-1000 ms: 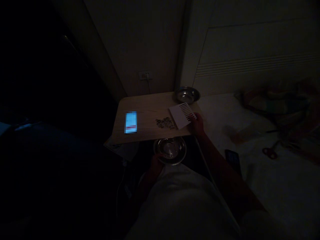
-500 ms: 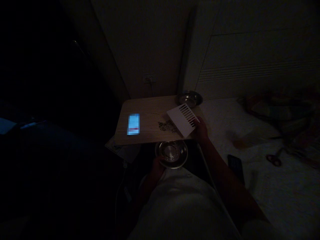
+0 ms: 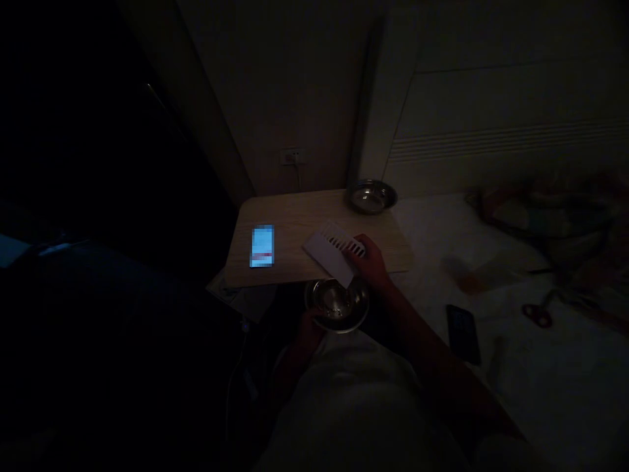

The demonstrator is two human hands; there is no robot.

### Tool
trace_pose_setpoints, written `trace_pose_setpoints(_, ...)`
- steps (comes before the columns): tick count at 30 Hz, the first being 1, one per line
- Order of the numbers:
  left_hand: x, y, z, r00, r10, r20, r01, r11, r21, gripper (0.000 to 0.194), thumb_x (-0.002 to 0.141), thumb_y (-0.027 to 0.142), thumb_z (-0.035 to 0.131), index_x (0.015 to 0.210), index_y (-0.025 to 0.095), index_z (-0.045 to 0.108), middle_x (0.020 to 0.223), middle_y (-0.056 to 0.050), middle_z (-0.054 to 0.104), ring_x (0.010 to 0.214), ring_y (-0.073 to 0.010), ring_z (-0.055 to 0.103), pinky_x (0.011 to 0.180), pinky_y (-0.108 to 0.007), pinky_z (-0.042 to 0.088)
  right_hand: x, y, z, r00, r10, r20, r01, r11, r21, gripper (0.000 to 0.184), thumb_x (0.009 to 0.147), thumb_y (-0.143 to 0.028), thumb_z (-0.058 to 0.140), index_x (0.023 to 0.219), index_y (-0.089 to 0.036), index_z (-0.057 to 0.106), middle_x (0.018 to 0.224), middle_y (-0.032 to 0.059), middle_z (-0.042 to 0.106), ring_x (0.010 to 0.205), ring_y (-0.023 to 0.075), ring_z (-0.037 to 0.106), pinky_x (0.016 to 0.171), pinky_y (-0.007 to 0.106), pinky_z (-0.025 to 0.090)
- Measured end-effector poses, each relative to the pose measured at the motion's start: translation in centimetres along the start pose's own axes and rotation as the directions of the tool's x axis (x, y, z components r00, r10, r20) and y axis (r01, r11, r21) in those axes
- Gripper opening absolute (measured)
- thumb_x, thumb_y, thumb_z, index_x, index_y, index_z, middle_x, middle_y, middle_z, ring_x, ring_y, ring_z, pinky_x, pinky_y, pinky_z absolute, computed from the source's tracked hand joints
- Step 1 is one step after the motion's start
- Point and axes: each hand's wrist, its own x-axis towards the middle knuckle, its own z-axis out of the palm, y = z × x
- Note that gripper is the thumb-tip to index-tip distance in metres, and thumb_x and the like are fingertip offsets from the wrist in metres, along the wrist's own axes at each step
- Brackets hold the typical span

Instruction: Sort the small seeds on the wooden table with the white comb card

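Note:
In the dim head view, my right hand (image 3: 369, 261) grips a flat white slotted plastic piece (image 3: 328, 254) by its slotted end. The piece is tilted, its lower edge at the near edge of the wooden tabletop (image 3: 289, 213). Below that edge, my left hand (image 3: 310, 328) holds the rim of a shallow metal bowl (image 3: 361, 314). Small bits lie in this bowl, too dark to name. The small dark bits on the tabletop are no longer visible; the white piece covers part of that area.
A lit phone (image 3: 262, 246) lies on the tabletop's left side. At its back right corner stands a second metal bowl (image 3: 372, 196). On the white bedding (image 3: 422, 242) to the right are a dark phone-like slab (image 3: 462, 333) and scissors-like handles (image 3: 537, 315). A wall socket (image 3: 293, 156) has a cable plugged in.
My right hand has moved left and toward me with the white piece, now over the tabletop's near edge. The dark bits have gone from view. My left hand and its bowl stay in place.

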Motion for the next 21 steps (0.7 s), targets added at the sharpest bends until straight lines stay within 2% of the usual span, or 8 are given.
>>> trace_pose_setpoints(4, 0.5, 0.3, 0.6, 0.998, -0.057, 0.032, 0.057, 0.998, -0.012, 0.018, 0.061, 0.035, 0.075, 0.067, 0.019, 0.069, 0.071, -0.005, 0.072, 0.081, -0.0276, 0.067, 0.076, -0.041, 0.051, -0.5, 0.0, 0.3, 0.999, -0.021, 0.041, 0.024, 0.996, -0.08, 0.017, 0.071, -0.031, 0.064, 0.083, -0.024, 0.054, 0.07, -0.0022, 0.057, 0.061, 0.0156, 0.05, 0.054, 0.027, 0.037)
trace_pose_setpoints(7, 0.2, 0.3, 0.3, 0.997, -0.064, 0.047, 0.065, 0.998, -0.022, 0.019, 0.06, 0.033, 0.076, 0.069, 0.018, 0.069, 0.075, -0.005, 0.072, 0.085, -0.0273, 0.066, 0.078, -0.039, 0.05, -0.5, 0.5, -0.5, 0.999, -0.031, 0.041, 0.035, 0.994, -0.102, 0.017, 0.07, -0.03, 0.064, 0.083, -0.024, 0.054, 0.069, -0.0021, 0.057, 0.063, 0.0162, 0.05, 0.056, 0.028, 0.037)
trace_pose_setpoints(14, -0.4, -0.6, -0.9, 0.999, -0.006, -0.032, 0.007, 1.0, 0.023, 0.023, 0.055, 0.025, 0.08, 0.074, 0.018, 0.068, 0.087, -0.006, 0.072, 0.096, -0.0283, 0.063, 0.085, -0.038, 0.048, -0.4, 1.8, -2.6, 0.999, -0.02, 0.026, 0.025, 0.981, -0.192, 0.018, 0.071, -0.032, 0.061, 0.083, -0.022, 0.052, 0.067, -0.0017, 0.054, 0.059, 0.0152, 0.048, 0.053, 0.027, 0.036)
trace_pose_setpoints(21, -0.5, -0.7, -1.0, 0.999, 0.042, 0.003, -0.042, 0.998, 0.044, 0.022, 0.058, 0.026, 0.078, 0.076, 0.018, 0.068, 0.087, -0.006, 0.072, 0.095, -0.0272, 0.063, 0.084, -0.037, 0.048, 0.2, 2.2, -3.2, 1.0, -0.025, 0.014, 0.028, 0.966, -0.259, 0.02, 0.073, -0.035, 0.058, 0.086, -0.021, 0.052, 0.072, 0.0013, 0.057, 0.063, 0.0176, 0.051, 0.056, 0.03, 0.039)
